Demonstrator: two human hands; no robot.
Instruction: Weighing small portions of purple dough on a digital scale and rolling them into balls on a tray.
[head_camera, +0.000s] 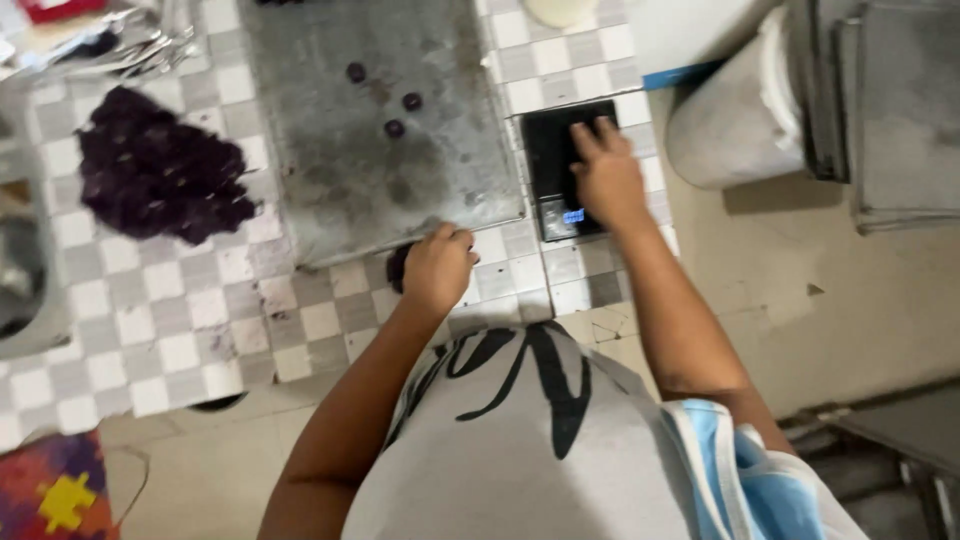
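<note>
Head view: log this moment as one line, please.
left hand: closed on purple dough at tray edge | right hand: flat on black scale | three purple balls on tray | dough pile left

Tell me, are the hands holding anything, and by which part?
The left hand is closed over a dark purple lump from above. The right hand lies flat on the black scale, gripping nothing.

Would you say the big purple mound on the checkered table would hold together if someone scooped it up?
Probably not as one piece: the purple mound looks ragged and crumbly at its edges. It likely feels soft and sticky, since purple smears mark the metal tray. The small purple balls suggest it presses into shape.
</note>
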